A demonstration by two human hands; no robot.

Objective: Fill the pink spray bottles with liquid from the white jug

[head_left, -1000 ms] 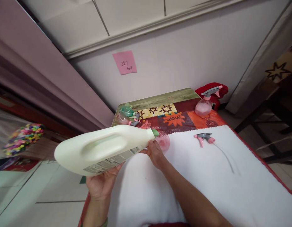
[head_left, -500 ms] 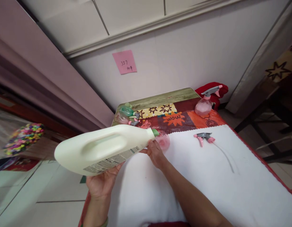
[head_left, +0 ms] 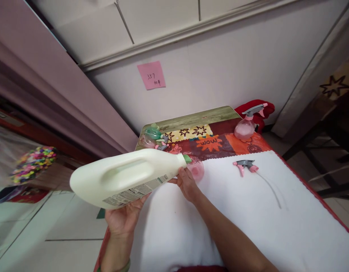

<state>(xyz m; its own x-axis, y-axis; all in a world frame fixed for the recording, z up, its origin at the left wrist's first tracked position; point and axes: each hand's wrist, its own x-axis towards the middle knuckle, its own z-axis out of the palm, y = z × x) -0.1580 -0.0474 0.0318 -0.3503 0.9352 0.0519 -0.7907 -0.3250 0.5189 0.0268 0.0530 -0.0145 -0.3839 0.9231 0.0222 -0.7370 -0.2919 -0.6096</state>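
Note:
My left hand grips a big white jug from below and holds it tipped on its side, its green spout over a small pink bottle. My right hand is closed round that pink bottle, which stands on the white cloth. A loose pink and grey spray head with its thin tube lies on the cloth to the right.
A pink spray bottle stands at the table's far right, by something red. Green and pink spray bottles lie at the far left corner on a patterned cloth. A pink note is on the wall. Tiled floor lies left.
None beyond a slight shift of the view; both hands, the jug and the pink bottle keep their positions.

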